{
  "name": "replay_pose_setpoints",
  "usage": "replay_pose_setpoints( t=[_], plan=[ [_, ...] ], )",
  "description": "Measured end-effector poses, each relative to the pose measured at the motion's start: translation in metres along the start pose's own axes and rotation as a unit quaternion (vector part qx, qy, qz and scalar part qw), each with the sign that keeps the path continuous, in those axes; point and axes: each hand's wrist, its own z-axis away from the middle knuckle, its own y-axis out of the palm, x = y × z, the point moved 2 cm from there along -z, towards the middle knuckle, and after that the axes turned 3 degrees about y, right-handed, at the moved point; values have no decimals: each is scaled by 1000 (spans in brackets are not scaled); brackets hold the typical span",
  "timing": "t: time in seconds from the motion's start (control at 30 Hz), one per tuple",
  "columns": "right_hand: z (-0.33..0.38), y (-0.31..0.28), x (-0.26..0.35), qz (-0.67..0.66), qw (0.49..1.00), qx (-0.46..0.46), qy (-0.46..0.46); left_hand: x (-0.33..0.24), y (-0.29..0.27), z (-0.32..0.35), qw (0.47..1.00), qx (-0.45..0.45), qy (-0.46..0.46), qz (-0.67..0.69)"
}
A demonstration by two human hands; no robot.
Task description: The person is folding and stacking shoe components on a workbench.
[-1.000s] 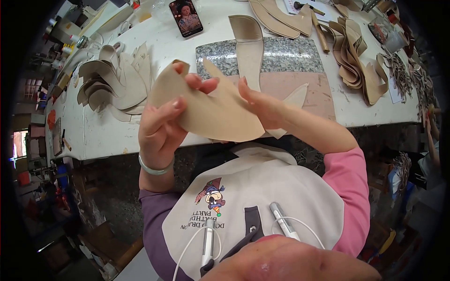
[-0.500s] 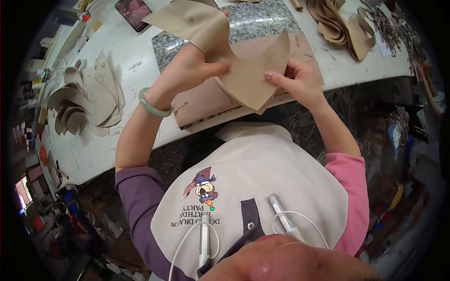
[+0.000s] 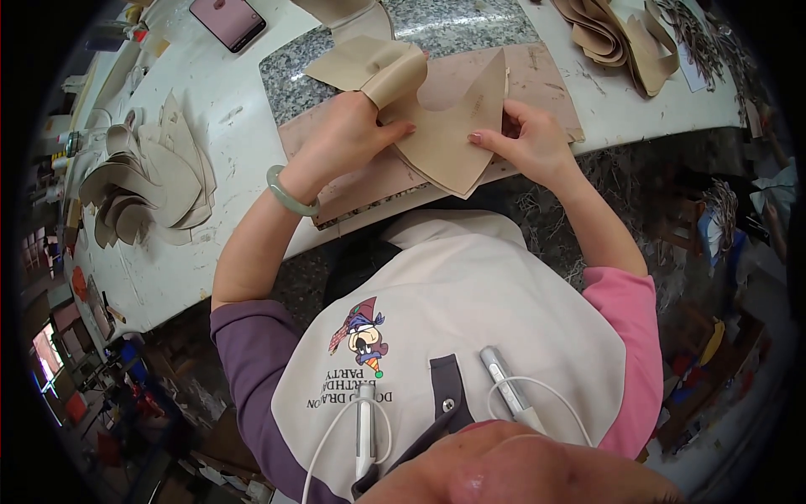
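Between my hands is a tan, curved-cut leather piece [image 3: 460,139] with a pointed tip toward me and its far-left part curled over. My left hand [image 3: 357,130] grips its left side, thumb on top and most fingers hidden beneath. On the right edge, my right hand [image 3: 533,143] pinches it between thumb and fingers. A second layer shows along its lower edge. Under it lies a pinkish-brown board [image 3: 537,84] on a speckled grey stone slab [image 3: 294,80]. Another tan piece [image 3: 357,21] rests on the slab's far part.
Left on the white table [image 3: 239,168] sits a fanned stack of beige cut pieces [image 3: 151,181]. A phone [image 3: 228,21] lies at the far left. Folded tan pieces [image 3: 600,34] and a bundle of thin brown strips [image 3: 701,38] are at the far right.
The curled left end of the piece has come lower and folded over more. Another tan piece now shows on the slab behind it. Both hands keep their hold.
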Motion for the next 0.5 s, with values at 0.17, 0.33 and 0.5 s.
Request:
replay_pose_setpoints(
  t=[0.17, 0.33, 0.5],
  plan=[
    [2, 1, 2, 32, 999, -12, -5, 1, 3, 0, 1000, 12, -15, -7],
    [3, 2, 3, 110, 993, -36, -21, -5, 2, 1, 1000, 4, 17, -22],
    [-5, -15, 18, 245, 967, -75, -4, 0, 10, 8, 996, -38, 68, -31]
  ],
)
